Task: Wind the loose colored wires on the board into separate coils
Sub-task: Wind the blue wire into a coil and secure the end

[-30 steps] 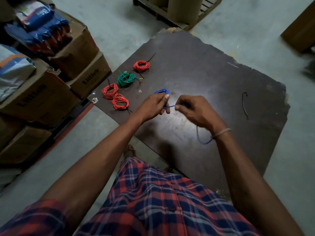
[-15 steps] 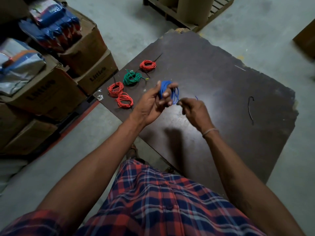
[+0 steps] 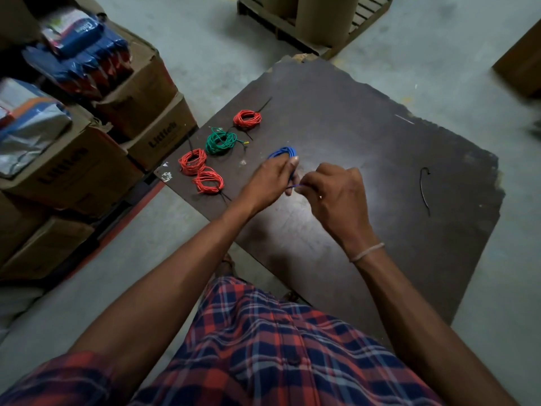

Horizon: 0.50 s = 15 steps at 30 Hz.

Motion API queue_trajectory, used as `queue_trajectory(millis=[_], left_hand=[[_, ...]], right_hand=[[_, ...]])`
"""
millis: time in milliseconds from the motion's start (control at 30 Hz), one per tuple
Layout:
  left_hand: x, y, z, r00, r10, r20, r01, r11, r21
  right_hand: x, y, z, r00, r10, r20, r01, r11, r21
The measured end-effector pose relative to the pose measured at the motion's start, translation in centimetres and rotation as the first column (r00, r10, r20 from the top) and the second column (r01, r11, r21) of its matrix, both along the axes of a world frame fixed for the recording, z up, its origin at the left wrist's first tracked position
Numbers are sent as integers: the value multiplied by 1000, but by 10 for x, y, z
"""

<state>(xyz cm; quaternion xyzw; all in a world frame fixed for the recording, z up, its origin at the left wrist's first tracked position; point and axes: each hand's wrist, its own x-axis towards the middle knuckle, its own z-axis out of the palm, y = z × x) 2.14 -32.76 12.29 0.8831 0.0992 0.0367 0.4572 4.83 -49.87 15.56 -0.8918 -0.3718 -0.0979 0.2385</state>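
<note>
The right hand (image 3: 333, 197) pinches the loose end of the blue wire (image 3: 283, 152) over the dark board (image 3: 366, 136). The left hand (image 3: 270, 178) grips the blue coil just beside it. Farther left lie three red coils (image 3: 208, 180) and a green coil (image 3: 220, 141). A black tie (image 3: 424, 190) lies well apart.
</note>
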Motion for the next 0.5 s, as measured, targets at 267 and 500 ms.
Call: queue_trajectory(millis=[267, 500], left_hand=[[1, -8, 9, 992, -88, -91, 21, 825, -565], [12, -11, 15, 975, -38, -217, -164, 535, -829]], right_hand=[[34, -6, -2, 994, -12, -110, 36, 975, 219], [25, -3, -9, 854, -22, -521, 318, 813, 487]])
